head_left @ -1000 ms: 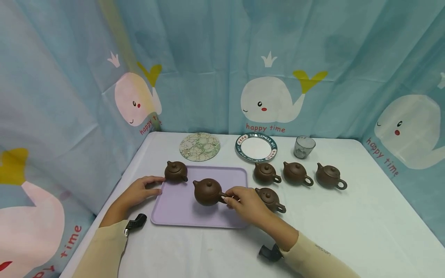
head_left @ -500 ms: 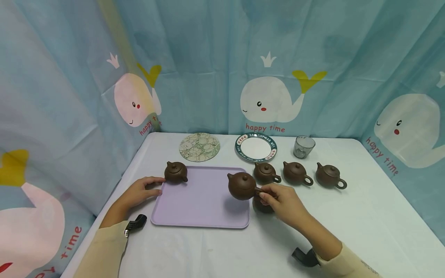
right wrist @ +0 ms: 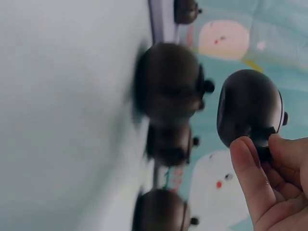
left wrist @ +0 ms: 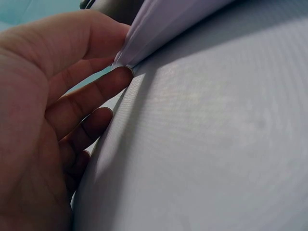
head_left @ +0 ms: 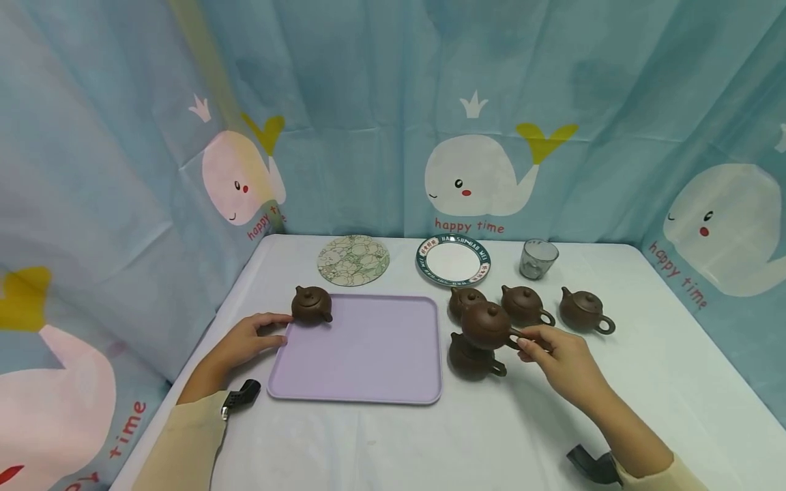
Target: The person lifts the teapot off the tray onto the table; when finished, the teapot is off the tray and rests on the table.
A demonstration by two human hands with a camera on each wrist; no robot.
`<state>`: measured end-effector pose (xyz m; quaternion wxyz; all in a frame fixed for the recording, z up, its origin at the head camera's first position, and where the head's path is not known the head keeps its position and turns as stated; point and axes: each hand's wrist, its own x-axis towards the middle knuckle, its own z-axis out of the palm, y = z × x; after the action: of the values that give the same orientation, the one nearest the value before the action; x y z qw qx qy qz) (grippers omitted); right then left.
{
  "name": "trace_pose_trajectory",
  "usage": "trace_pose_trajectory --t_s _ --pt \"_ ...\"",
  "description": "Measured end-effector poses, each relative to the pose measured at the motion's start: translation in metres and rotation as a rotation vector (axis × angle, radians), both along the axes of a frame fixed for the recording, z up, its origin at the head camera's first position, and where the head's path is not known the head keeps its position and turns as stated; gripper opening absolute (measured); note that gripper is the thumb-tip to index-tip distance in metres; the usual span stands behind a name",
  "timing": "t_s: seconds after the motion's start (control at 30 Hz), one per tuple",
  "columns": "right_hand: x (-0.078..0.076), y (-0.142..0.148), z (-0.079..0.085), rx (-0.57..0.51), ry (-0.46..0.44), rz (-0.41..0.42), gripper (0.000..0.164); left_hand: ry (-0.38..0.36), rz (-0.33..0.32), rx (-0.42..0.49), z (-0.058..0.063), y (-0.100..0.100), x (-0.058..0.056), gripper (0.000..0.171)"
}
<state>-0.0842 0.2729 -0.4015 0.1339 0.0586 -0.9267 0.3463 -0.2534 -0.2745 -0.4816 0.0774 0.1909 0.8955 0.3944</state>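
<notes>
My right hand point(head_left: 561, 358) pinches the handle of a brown teapot point(head_left: 486, 326) between thumb and fingers. That teapot is held up in the air, overlapping two standing teapots in the head view; the right wrist view shows the held teapot point(right wrist: 250, 106) raised off the white tabletop. My left hand point(head_left: 253, 339) rests against the left edge of a lilac tray point(head_left: 362, 351), fingers extended and apart. In the left wrist view its fingertips point(left wrist: 120, 77) lie right at the tray's rim. Another brown teapot point(head_left: 311, 305) sits at the tray's far left corner, just beyond those fingers.
Right of the tray stand a near teapot point(head_left: 471, 361) and a back row with a teapot point(head_left: 463, 300), a middle teapot point(head_left: 520, 305) and a right teapot point(head_left: 582, 310). Behind lie a patterned round mat point(head_left: 353, 260), a rimmed plate point(head_left: 453, 260) and a glass point(head_left: 538, 259).
My right hand has carried the teapot rightward from over the tray to above the standing teapots. The left hand has stayed at the tray's edge.
</notes>
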Motion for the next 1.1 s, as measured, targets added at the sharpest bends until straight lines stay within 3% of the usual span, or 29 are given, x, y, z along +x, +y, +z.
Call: trace_pose_trajectory --t_s 0.33,0.8,1.1 --pt "0.022 0.047 -0.017 0.035 -0.116 -0.122 0.026 0.023 -0.006 -0.004 -0.002 0.001 -0.002 0.047" --pt "0.025 0.074 -0.035 0.063 -0.226 -0.111 0.026 0.009 0.014 -0.024 -0.005 0.0 -0.001 0.047" --pt "0.027 0.078 -0.039 0.05 -0.26 -0.096 0.025 0.013 0.004 -0.016 0.001 0.002 0.001 0.047"
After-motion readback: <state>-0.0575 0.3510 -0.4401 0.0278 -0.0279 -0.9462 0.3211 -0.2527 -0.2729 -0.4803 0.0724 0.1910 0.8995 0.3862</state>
